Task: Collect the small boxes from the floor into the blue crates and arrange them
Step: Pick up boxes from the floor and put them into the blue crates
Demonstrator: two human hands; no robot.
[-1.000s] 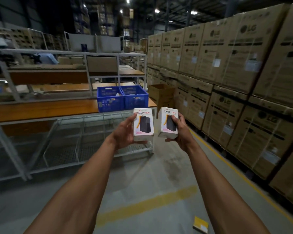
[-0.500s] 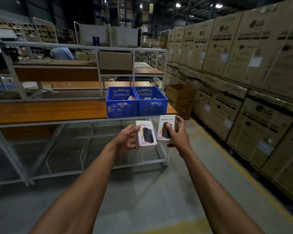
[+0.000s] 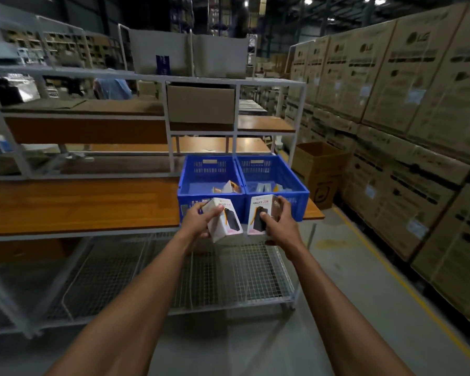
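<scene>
Two blue crates stand side by side at the right end of a wooden shelf: the left crate and the right crate. Both hold a few small boxes. My left hand grips a small white box, tilted, just in front of the left crate. My right hand grips a second small white box, held upright in front of the right crate.
A wire mesh shelf lies below the wooden one. An open brown carton stands on the floor right of the rack. Stacked large cartons wall the right side, behind a yellow floor line. A person stands behind the rack.
I have come closer to the rack, so the crates now sit right behind my hands. The left box has tilted; both boxes stay gripped.
</scene>
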